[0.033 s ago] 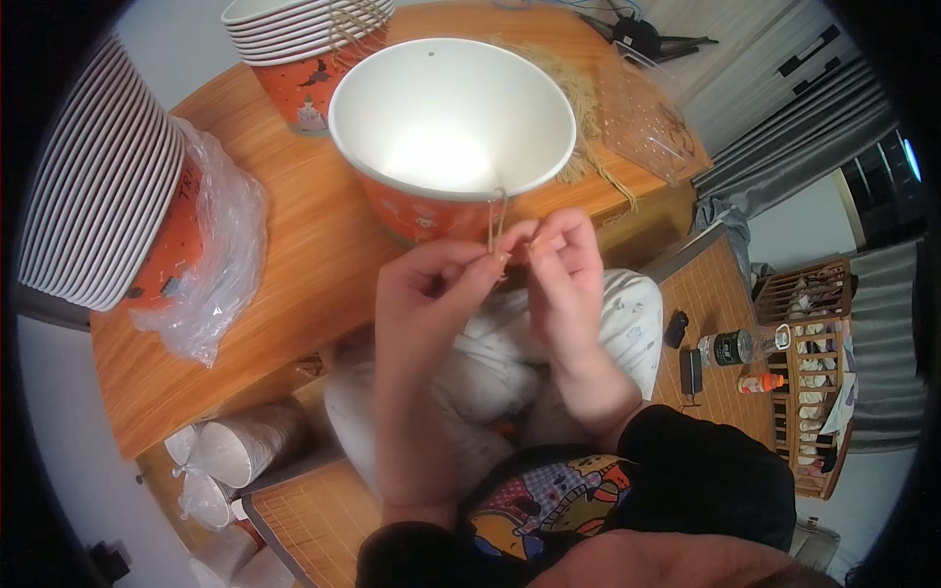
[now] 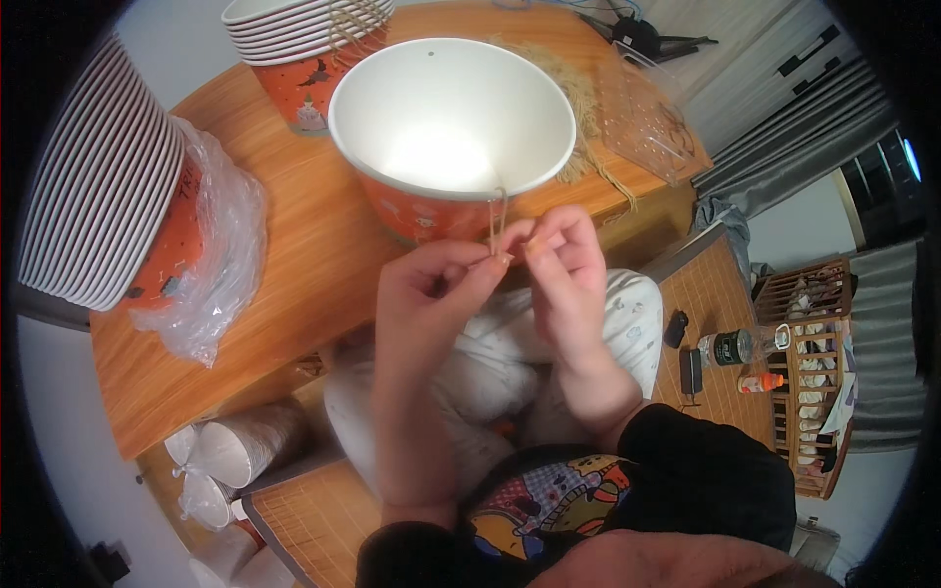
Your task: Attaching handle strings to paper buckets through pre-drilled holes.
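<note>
A white-lined paper bucket [image 2: 392,147] with an orange printed outside stands at the table's front edge, its mouth tilted toward me. Through a hole near its front rim runs a thin tan cord [image 2: 503,208], whose ends come down to my fingers. My left hand [image 2: 436,289] pinches the cord just below the rim, thumb against forefinger. Close beside it, my right hand [image 2: 569,260] is also closed in a pinch, fingertips at the cord's end. Exactly how the cord lies between the fingertips is hidden.
Nested orange buckets [image 2: 309,93] stand behind on the wooden table [image 2: 304,225], with cord over their rims. A taller stack [image 2: 98,186] in clear plastic wrap [image 2: 230,245] leans at left. Loose tan cords [image 2: 578,98] and a clear perforated tray [image 2: 647,122] lie at right. White buckets [image 2: 240,446] sit below.
Both hands have shifted very slightly at the cord, the right one a little up. The bucket has not moved.
</note>
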`<state>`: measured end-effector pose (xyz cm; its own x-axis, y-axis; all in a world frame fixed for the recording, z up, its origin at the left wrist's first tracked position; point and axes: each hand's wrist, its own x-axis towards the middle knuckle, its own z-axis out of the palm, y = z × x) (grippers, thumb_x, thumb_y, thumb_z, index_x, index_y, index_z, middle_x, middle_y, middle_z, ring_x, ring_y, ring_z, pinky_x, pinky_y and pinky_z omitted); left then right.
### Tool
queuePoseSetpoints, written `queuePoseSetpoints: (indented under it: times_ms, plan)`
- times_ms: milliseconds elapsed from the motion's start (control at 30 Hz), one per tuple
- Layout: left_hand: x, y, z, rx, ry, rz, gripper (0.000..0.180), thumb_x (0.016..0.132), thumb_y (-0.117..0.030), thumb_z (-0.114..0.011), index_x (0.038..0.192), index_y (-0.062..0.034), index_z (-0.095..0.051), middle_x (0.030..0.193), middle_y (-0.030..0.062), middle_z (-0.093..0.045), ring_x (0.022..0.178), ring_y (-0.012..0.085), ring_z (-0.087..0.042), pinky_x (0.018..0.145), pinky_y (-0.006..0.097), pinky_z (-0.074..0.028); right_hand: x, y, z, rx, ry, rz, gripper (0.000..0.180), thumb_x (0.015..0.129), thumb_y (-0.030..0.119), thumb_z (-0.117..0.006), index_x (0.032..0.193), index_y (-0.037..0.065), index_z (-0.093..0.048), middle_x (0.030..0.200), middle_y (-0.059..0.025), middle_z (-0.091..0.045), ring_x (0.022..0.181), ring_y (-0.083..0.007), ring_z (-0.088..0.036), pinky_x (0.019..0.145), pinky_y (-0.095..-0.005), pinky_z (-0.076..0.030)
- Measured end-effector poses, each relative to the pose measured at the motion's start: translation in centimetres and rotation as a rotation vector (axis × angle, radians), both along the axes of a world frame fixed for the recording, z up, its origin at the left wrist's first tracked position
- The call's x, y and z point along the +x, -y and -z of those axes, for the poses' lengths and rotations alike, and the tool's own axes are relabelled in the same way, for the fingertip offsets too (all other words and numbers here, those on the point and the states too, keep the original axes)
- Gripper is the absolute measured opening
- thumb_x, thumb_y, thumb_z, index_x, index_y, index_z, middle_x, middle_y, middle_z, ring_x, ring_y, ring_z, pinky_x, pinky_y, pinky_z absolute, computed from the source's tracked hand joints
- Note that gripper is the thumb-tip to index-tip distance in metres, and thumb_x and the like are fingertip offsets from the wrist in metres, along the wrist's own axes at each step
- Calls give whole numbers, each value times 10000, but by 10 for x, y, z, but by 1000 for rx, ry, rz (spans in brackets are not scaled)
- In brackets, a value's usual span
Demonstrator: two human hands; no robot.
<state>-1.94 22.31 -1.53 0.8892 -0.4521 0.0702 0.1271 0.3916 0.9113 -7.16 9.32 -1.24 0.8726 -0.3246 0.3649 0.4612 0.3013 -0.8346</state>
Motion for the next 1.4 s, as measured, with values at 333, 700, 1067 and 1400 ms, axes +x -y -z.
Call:
queuePoseSetpoints:
  times_ms: [333, 700, 1067, 1400]
  plan:
    - [0, -5, -1, -73, -50, 99, 78, 809, -21, -710, 876, 15, -694, 639, -97, -493, 586, -6, -403, 521, 164, -284, 2, -3, -31, -167, -115, -4, 190, 861, -30, -630, 931, 48, -472, 891, -46, -652, 782, -54, -585, 710, -195, -459]
    - [2, -8, 3, -49, -25, 192, 67, 819, -31, -703, 870, 10, -693, 653, -93, -507, 602, -6, -409, 527, 170, -286, 7, -4, -32, -157, -78, 60, 241, 854, -60, -616, 969, 45, -432, 858, -78, -672, 710, -44, -585, 649, -176, -447]
    - [-7, -9, -14, -49, -67, 180, 109, 823, -58, -693, 895, 19, -718, 761, -15, -651, 677, 31, -529, 607, 178, -388, -2, 2, -21, -244, 13, 144, 200, 870, -58, -587, 1017, 26, -481, 998, -119, -659, 788, -59, -575, 713, -195, -456]
    - [-11, 0, -5, -150, -236, 169, 132, 841, -110, -679, 877, 9, -723, 683, -22, -620, 605, 25, -490, 554, 192, -358, -15, 12, -15, -1013, 459, 547, 408, 612, 68, -845, 938, 97, -601, 1006, -69, -702, 780, -196, -549, 698, -274, -424]
